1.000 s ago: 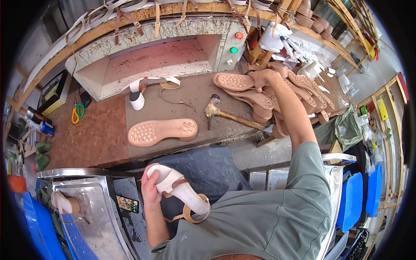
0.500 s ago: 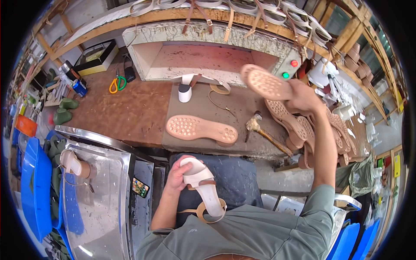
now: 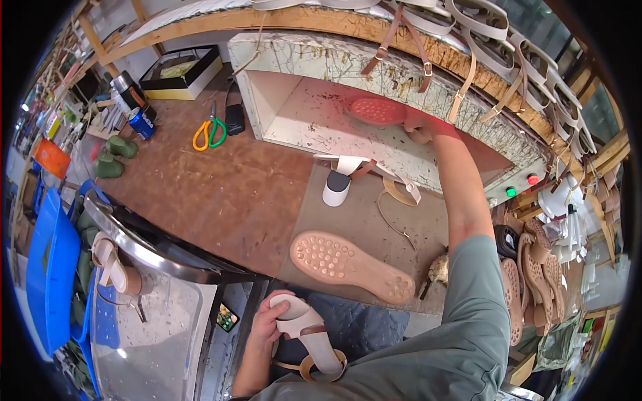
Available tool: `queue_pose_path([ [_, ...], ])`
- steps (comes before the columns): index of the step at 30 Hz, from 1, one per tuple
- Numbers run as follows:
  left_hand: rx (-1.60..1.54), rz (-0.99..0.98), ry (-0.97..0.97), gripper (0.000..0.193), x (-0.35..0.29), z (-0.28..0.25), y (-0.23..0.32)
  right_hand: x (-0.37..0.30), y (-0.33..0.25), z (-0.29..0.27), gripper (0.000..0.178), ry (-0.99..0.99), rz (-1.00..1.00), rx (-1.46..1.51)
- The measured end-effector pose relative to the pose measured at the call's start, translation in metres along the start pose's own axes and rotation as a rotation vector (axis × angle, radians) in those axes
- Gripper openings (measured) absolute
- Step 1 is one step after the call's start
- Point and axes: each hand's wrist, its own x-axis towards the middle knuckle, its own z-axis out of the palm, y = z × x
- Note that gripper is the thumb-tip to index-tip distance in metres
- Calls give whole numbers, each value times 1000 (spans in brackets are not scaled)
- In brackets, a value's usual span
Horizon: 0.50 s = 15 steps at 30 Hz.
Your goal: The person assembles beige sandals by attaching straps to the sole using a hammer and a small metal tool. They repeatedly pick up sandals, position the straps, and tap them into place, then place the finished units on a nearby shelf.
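Note:
My left hand (image 3: 267,324) is closed around the toe end of a white sandal (image 3: 313,337) with a brown ankle strap, held low in front of me. My right arm stretches forward into a long white box with an open front (image 3: 301,110), lit reddish inside. There my right hand (image 3: 419,131) grips the end of a studded shoe sole (image 3: 376,111), which looks red in that light. Another tan sole (image 3: 348,264) lies studded side up on the grey mat (image 3: 294,260). Behind it a white sandal (image 3: 336,187) rests on its side, its dark heel tip toward me.
Several tan soles (image 3: 535,267) are piled at the right. Scissors (image 3: 210,130), a blue can (image 3: 141,123) and a flask (image 3: 127,90) stand or lie at the left. One sandal (image 3: 120,271) sits on a metal tray (image 3: 160,334). Strapped sandals hang over the shelf edge (image 3: 321,19).
My right hand has carried the sole from above the pile forward and left into the box. My left hand keeps its hold on the sandal. The view has turned.

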Motion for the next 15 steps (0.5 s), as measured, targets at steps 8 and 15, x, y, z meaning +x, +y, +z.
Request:
queue_pose_path([
  [8, -37, 39, -107, 28, 4, 11, -8, -154, -29, 15, 45, 544, -66, -359],
  [15, 84, 71, 18, 27, -11, 46, -3, -294, 86, 15, 40, 485, 545, -196],
])
